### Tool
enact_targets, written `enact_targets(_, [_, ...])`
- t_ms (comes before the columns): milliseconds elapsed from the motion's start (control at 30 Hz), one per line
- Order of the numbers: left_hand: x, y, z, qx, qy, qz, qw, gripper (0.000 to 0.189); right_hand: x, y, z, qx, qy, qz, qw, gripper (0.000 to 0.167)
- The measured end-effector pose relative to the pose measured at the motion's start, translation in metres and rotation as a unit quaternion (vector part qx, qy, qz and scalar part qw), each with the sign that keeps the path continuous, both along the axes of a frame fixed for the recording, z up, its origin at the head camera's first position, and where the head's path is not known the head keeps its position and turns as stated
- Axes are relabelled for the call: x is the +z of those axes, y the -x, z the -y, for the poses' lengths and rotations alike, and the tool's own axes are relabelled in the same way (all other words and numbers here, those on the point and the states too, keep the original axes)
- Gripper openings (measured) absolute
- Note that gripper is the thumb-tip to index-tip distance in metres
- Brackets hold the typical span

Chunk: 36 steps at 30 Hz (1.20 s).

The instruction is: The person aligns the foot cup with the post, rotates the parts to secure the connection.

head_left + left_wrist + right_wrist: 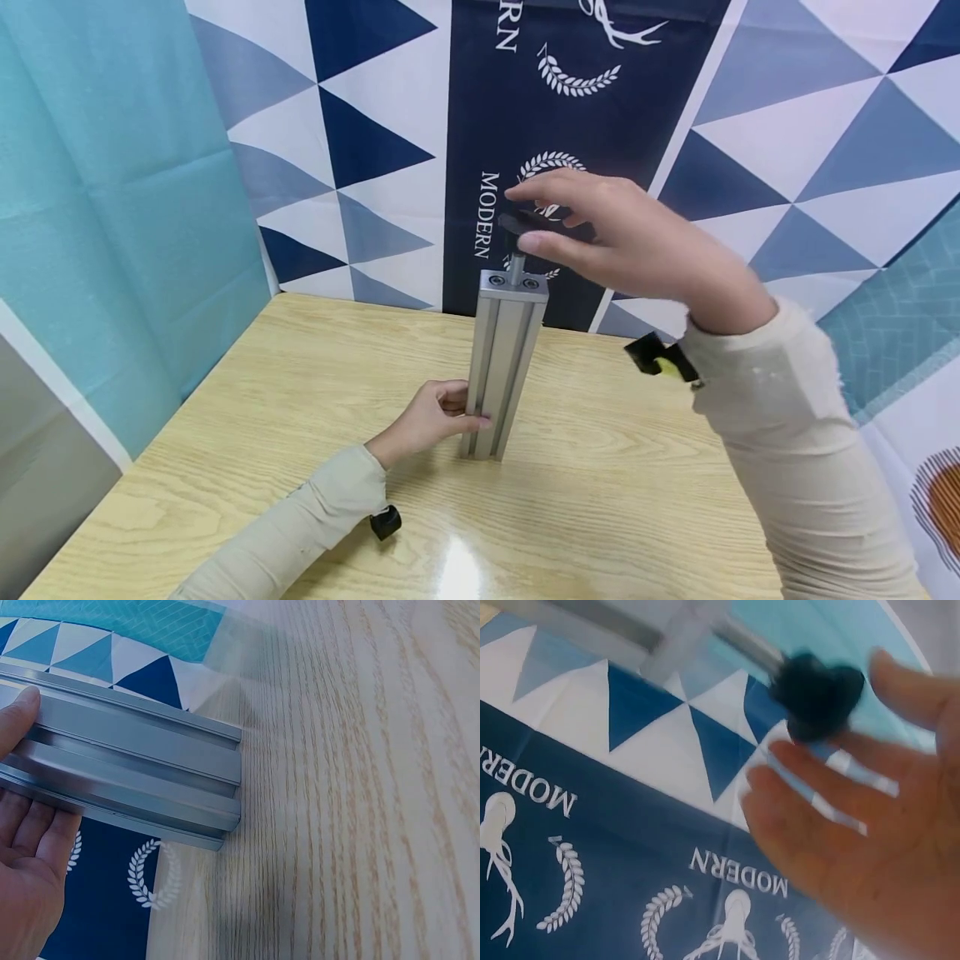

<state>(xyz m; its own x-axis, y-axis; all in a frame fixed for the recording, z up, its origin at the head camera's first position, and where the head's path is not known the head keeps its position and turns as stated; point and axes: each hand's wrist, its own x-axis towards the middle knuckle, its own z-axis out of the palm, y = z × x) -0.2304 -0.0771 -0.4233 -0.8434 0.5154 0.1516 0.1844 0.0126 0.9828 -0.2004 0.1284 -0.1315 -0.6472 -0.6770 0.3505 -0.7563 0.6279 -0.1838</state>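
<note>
An aluminium extrusion profile (501, 367) stands upright on the wooden table. Its end plate (513, 286) bears two screws, and a metal rod (516, 267) topped by a black lobed knob (817, 696) rises from it. Low on the profile, my left hand (431, 421) grips it, thumb on the front face and fingers round the far side. In the left wrist view, the profile's grooved lower end (187, 769) meets the tabletop. My right hand (622, 229) is beside the knob with fingers extended and thumb apart, the knob between them.
The wooden table (360, 358) reaches back to a patterned navy, white and blue cloth (382, 158). Turquoise curtain (112, 192) hangs at the left. Small black mounts (386, 522) sit at both sleeve cuffs.
</note>
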Motion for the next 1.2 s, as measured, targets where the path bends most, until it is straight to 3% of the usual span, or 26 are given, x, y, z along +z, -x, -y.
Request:
enact_targets(167, [0.000,0.001,-0.001,0.000,-0.002,-0.007,1.0000,0.047,0.010,0.005,-0.013,0.087,-0.047,0.028,0.9947,0.045])
enact_targets(367, [-0.001,0.000,-0.001,-0.006,-0.006,-0.008,0.9999,0.050,0.011,0.013,-0.015,0.129,-0.071,0.044,0.9882,0.048])
enact_targets(567, [-0.001,0.001,-0.001,-0.002,-0.003,0.003,1.0000,0.049,0.011,0.018,-0.013,0.134,-0.091,0.042,0.9859,0.048])
enact_targets(767, [-0.002,0.001,-0.001,0.001,0.002,0.000,1.0000,0.048,0.011,0.016,-0.012,0.143,-0.069,0.041,0.9865,0.046])
enact_targets(1000, [-0.001,0.001,-0.001,0.002,-0.002,-0.002,1.0000,0.047,0.005,0.017,-0.012,0.118,-0.056,0.004,0.9914,0.041])
enact_targets(1200, [-0.001,0.001,-0.001,0.004,-0.001,0.001,1.0000,0.045,0.001,0.015,-0.009,0.071,-0.037,-0.008,0.9967,0.039])
